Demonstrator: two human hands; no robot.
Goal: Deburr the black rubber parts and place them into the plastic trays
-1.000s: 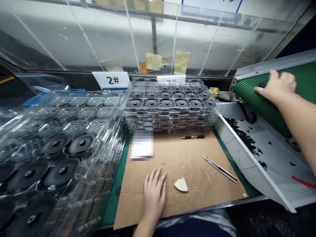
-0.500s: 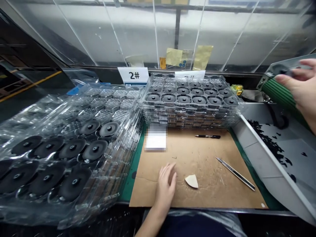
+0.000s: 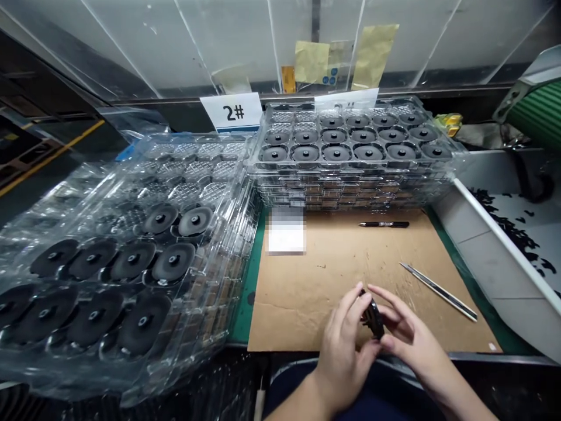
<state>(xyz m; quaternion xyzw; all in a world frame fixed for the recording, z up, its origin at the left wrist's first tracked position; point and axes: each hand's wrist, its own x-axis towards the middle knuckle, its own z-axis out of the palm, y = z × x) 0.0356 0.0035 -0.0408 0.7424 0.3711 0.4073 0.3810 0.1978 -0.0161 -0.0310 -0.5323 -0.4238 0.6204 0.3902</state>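
A round black plastic part, turned edge-on, is held between both my hands low over the cardboard. The fingers of my left hand close on its left side, and those of my right hand grip it from the right. Slots or ribs show on the face toward the left. To the right of my hands a slim craft knife lies slantwise on the cardboard sheet. Farther back on the sheet is a black pen. The pale wedge-shaped piece is out of sight, where my hands are now.
On the left, clear plastic trays stand stacked, with black discs in the top one. A second tray stack stands at the back. To the right are a white bin with black scraps and a green conveyor belt.
My right hand has come down from beside the conveyor with the black part. My left hand has moved right from the bare cardboard and now grips it too. The camera view has shifted.
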